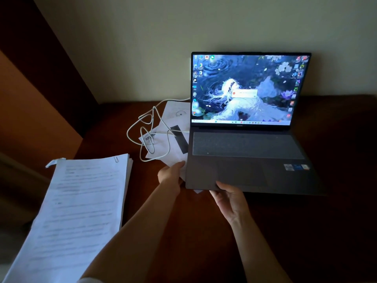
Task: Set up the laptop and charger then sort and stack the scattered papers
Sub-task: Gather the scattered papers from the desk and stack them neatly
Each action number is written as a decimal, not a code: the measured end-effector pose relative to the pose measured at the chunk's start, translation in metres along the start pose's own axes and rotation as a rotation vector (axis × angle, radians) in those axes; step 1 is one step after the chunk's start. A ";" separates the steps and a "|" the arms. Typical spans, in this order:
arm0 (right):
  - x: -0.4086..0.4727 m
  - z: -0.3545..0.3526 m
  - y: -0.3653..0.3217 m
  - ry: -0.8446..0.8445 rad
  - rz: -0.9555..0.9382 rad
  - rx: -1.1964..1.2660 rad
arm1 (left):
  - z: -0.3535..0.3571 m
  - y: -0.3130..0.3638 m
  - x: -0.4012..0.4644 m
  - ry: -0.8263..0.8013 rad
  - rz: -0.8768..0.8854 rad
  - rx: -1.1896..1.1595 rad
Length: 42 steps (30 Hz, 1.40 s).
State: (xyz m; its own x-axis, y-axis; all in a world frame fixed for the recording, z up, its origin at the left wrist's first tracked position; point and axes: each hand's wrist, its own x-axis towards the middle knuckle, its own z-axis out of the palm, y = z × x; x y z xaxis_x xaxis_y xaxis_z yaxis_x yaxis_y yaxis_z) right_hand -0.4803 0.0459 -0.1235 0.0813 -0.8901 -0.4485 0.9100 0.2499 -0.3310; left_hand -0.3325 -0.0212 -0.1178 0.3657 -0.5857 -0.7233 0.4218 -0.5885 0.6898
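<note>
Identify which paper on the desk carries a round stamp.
The loose sheet beside the laptop screen's left edge, under the white cable; the others show only text or a dark bar.

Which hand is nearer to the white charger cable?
Left. The left hand lies just below the cable's loops, on the loose papers. The right hand grips the laptop's front edge, farther right.

laptop (244,148): back of the bench (204,231), by the wall
loose papers (173,123): left of laptop, under cable (151,127)
paper stack (81,205): front-left edge
</note>
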 end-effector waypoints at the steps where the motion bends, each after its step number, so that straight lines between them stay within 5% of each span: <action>1: 0.000 -0.001 0.001 -0.015 -0.006 -0.003 | 0.002 0.001 0.002 -0.030 -0.004 -0.023; 8: 0.006 -0.008 0.003 -0.091 -0.042 0.017 | 0.013 0.004 0.021 -0.145 0.007 0.079; 17: 0.014 -0.013 0.003 -0.032 0.007 0.034 | 0.034 0.022 0.031 0.015 0.083 0.147; 22: 0.016 -0.016 0.002 0.003 0.006 0.028 | 0.041 0.024 0.036 -0.160 0.103 0.186; 27: 0.014 -0.016 0.000 -0.025 -0.003 0.002 | 0.021 0.024 0.015 0.071 0.142 0.251; 42: 0.008 -0.001 -0.006 0.176 0.049 -0.212 | -0.098 -0.016 -0.049 0.209 -0.030 0.457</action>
State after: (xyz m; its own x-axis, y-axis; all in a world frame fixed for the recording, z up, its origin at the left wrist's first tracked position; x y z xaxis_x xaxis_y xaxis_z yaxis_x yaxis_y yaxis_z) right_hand -0.4852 0.0376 -0.1263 0.0345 -0.7994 -0.5998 0.8000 0.3818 -0.4629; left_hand -0.2763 0.0713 -0.0971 0.5375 -0.4682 -0.7013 0.0453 -0.8144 0.5785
